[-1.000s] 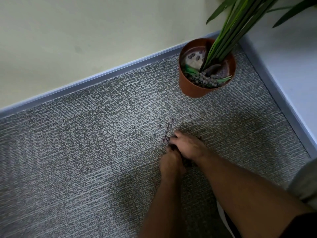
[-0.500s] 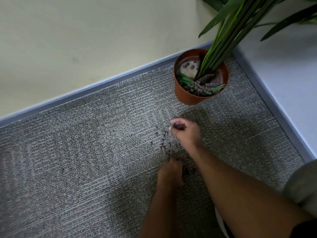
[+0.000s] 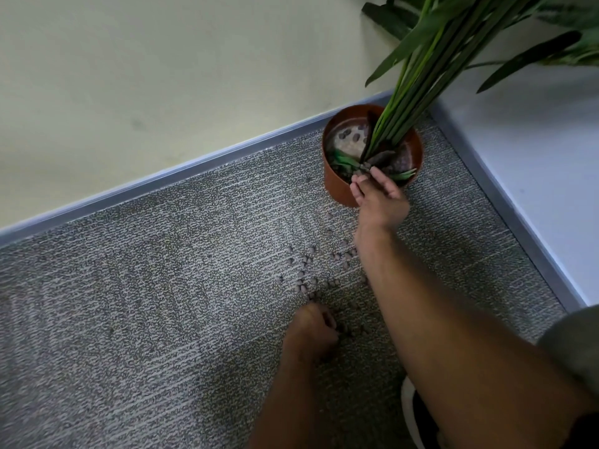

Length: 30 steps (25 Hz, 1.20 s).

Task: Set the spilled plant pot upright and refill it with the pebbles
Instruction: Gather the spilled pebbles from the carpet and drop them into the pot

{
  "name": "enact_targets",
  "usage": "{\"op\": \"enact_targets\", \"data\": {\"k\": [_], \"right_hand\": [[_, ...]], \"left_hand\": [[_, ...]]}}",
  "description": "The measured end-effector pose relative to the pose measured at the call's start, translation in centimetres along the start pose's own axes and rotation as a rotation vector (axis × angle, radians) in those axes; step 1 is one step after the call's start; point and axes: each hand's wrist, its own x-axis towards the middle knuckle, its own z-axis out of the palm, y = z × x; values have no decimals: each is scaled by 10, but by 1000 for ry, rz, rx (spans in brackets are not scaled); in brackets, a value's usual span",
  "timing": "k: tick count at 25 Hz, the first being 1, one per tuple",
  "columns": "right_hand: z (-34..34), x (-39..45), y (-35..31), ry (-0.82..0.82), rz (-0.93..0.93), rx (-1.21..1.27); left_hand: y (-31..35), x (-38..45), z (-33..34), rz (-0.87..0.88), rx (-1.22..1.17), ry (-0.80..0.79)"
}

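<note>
Grey woven carpet (image 3: 129, 319) meets a pale wall at upper left; the round terracotta-coloured plastic plant pot (image 3: 335, 186) stands upright at upper right. Over its near rim, the right hand (image 3: 379, 199) has its fingers (image 3: 377, 175) loosely spread. Small grey-brown pebbles (image 3: 304, 273) lie scattered at centre, nearest the left hand (image 3: 311, 332), whose fingers curl onto them.

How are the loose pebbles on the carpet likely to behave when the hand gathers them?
The pebbles look small and rounded, so they would probably roll or scatter if swept. The textured carpet likely slows them. Each seems light; the left hand probably manages only a few per pinch.
</note>
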Motion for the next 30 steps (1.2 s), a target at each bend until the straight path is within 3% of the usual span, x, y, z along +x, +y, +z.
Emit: {"op": "enact_targets", "data": {"k": [2,6,8,11,14,16,19,21,25,27,30], "right_hand": [[-3,3,1,20,8,-2],[-2,6,4,32,6,56],[-4,6,4,21,6,78],[-8,6,3,-8,21,79],[-9,8,0,8,24,62],[-12,8,0,1,54,98],[-17,10,0,18,66,98],[-17,8,2,23,11,26],[-21,-2,13,-34,-270,-491],[-25,-4,18,-157,-394,-736],[-20,1,32,-329,-433,-1030]], "left_hand": [[4,3,-7,-50,-229,84],[44,6,-54,-167,-1004,196],[75,8,-86,-96,-1235,219],[127,17,-127,77,-1353,239],[179,35,-155,71,-1292,325],[200,50,-165,66,-1107,390],[195,60,-162,98,-808,444],[176,57,-152,99,-738,502],[100,42,-111,31,-577,670],[48,31,-82,3,-342,619],[-11,26,-54,-36,-134,471]]}}
